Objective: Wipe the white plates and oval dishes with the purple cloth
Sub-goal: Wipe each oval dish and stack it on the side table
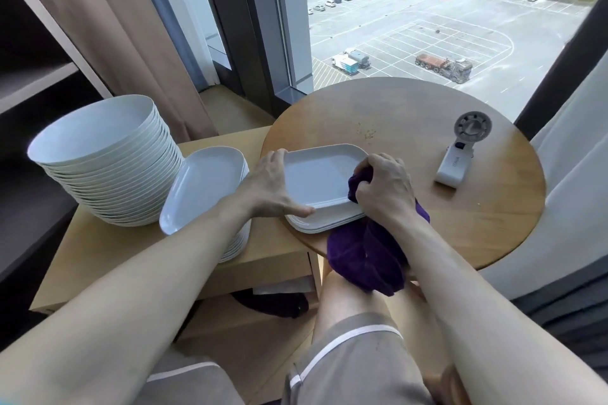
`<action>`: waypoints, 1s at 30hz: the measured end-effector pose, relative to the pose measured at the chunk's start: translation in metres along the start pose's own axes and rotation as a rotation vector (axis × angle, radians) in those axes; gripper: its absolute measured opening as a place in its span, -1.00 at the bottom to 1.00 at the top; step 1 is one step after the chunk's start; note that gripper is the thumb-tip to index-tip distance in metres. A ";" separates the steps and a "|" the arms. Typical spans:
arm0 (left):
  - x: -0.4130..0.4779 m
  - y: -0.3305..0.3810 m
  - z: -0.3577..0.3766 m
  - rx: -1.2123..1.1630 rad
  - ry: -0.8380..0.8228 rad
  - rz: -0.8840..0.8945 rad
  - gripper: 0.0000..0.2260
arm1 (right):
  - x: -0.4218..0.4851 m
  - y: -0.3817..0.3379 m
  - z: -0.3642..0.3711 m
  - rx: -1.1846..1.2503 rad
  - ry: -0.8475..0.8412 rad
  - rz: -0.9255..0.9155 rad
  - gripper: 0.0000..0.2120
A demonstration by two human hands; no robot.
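A short stack of white oval dishes [320, 174] lies at the near left of the round wooden table [427, 128]. My left hand [268, 187] holds the top dish by its left rim, thumb along the near edge. My right hand [385, 187] grips a bunched purple cloth [362, 256] and presses it on the dish's right side; the rest of the cloth hangs over the table edge. On the low side table [98, 260] to the left stand a tall stack of round white plates [108, 158] and another stack of oval dishes [204, 187], its top dish tilted.
A small white handheld fan [459, 154] lies on the right part of the round table. A few crumbs [368, 133] dot the tabletop behind the dishes. A window and curtains stand behind, dark shelving at far left. My knee is under the table edge.
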State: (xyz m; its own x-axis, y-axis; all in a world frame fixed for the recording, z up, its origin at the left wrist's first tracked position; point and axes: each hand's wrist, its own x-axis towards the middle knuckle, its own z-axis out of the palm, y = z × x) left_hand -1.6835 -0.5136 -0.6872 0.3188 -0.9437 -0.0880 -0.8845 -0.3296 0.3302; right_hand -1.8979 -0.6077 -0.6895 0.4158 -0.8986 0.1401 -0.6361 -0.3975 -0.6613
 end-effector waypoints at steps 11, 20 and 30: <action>-0.047 -0.013 -0.013 0.087 0.296 -0.102 0.17 | -0.006 -0.010 0.007 0.047 0.010 -0.086 -0.72; -0.099 -0.059 -0.022 -0.077 0.588 -0.502 0.10 | -0.012 -0.027 0.023 0.028 -0.020 -0.234 -0.72; -0.114 -0.063 -0.003 -0.331 0.594 -0.804 0.05 | -0.012 -0.024 0.027 0.048 -0.090 -0.204 -0.66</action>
State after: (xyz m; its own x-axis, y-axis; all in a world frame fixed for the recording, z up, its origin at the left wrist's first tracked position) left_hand -1.6632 -0.3855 -0.6947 0.9654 -0.2560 0.0497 -0.2296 -0.7441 0.6273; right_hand -1.8700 -0.5824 -0.6951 0.5904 -0.7794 0.2097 -0.5023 -0.5582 -0.6603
